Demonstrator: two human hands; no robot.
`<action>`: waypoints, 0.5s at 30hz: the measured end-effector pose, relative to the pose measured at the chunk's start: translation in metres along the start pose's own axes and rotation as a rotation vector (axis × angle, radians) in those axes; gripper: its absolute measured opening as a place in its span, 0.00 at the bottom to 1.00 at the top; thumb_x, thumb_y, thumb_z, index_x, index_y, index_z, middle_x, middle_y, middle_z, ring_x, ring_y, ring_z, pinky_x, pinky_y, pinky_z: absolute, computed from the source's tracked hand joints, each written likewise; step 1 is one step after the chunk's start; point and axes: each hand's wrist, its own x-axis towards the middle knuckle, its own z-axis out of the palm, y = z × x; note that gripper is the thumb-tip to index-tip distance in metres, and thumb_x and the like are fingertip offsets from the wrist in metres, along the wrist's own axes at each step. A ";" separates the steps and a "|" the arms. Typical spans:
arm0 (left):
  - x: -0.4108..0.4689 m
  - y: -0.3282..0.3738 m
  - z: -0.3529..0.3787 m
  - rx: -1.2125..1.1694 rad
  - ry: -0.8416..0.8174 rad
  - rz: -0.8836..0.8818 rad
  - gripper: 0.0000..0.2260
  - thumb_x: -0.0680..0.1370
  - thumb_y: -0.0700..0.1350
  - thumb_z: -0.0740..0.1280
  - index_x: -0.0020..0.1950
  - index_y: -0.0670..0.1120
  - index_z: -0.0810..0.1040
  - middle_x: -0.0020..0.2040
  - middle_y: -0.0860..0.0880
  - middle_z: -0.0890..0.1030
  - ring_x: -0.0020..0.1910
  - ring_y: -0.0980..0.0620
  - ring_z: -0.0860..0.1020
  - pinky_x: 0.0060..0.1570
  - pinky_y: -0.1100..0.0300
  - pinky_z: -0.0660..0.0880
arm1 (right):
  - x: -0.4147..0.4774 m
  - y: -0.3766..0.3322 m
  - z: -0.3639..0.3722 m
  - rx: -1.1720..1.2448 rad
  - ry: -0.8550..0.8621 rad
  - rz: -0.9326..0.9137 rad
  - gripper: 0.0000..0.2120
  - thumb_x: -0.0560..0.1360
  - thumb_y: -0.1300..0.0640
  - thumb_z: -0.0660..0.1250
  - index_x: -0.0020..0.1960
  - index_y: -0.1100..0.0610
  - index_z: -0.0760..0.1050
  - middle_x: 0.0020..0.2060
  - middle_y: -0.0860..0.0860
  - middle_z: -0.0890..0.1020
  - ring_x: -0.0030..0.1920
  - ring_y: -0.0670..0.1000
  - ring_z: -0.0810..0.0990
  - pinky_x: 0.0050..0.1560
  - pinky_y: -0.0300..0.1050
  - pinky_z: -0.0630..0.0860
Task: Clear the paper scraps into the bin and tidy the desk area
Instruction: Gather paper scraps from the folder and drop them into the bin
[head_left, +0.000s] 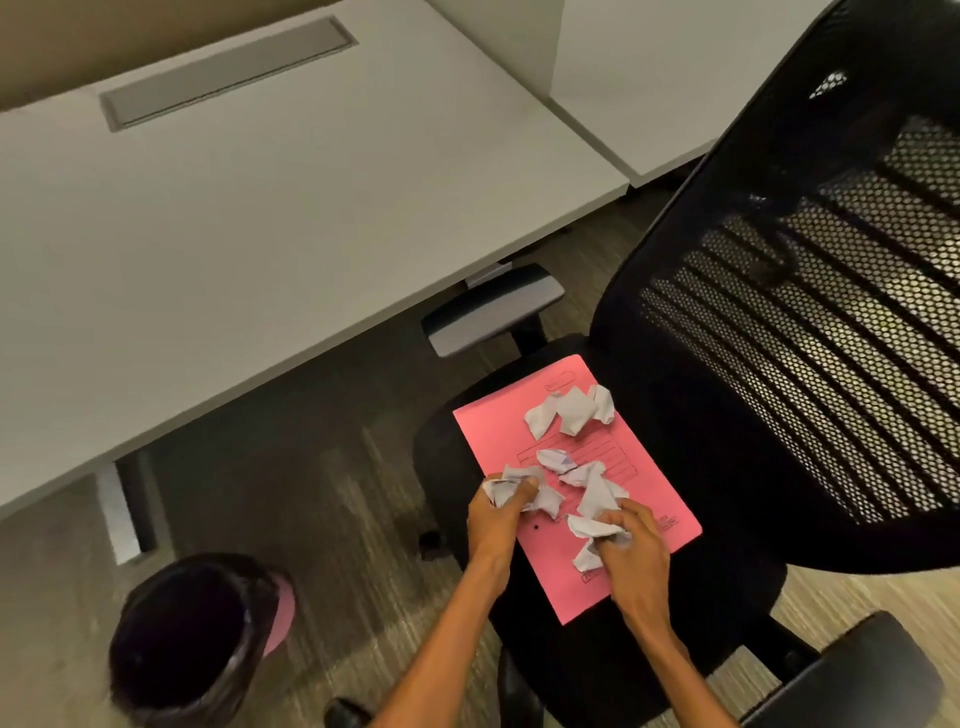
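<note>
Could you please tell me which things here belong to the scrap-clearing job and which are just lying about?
In the job: paper scraps, bin, pink folder, left hand, right hand.
Just there: chair, desk.

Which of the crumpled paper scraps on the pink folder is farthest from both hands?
The big white scrap at the folder's far end, near the chair back. It lies alone and untouched; the other scraps sit near or in the left hand and right hand.

A black mesh office chair (810, 332) carries a pink folder (519, 415) on its seat.
</note>
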 end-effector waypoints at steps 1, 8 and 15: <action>-0.001 0.000 -0.004 -0.017 -0.008 -0.005 0.11 0.72 0.48 0.78 0.51 0.48 0.82 0.49 0.47 0.86 0.48 0.49 0.84 0.49 0.51 0.82 | -0.003 -0.002 0.002 -0.010 -0.004 -0.012 0.18 0.72 0.67 0.72 0.44 0.43 0.80 0.52 0.31 0.76 0.53 0.27 0.73 0.48 0.28 0.68; -0.006 0.003 -0.043 0.032 -0.032 -0.002 0.11 0.71 0.46 0.78 0.50 0.45 0.82 0.47 0.45 0.86 0.47 0.47 0.85 0.49 0.51 0.83 | -0.031 -0.032 0.041 -0.111 -0.101 -0.107 0.16 0.71 0.66 0.71 0.45 0.45 0.82 0.52 0.35 0.78 0.56 0.37 0.77 0.54 0.40 0.74; -0.002 0.008 -0.095 0.074 0.003 0.029 0.06 0.74 0.44 0.76 0.47 0.50 0.80 0.43 0.51 0.84 0.41 0.55 0.81 0.44 0.60 0.79 | -0.052 -0.058 0.089 -0.248 -0.302 -0.212 0.15 0.67 0.69 0.69 0.43 0.49 0.80 0.52 0.38 0.79 0.53 0.43 0.77 0.49 0.31 0.69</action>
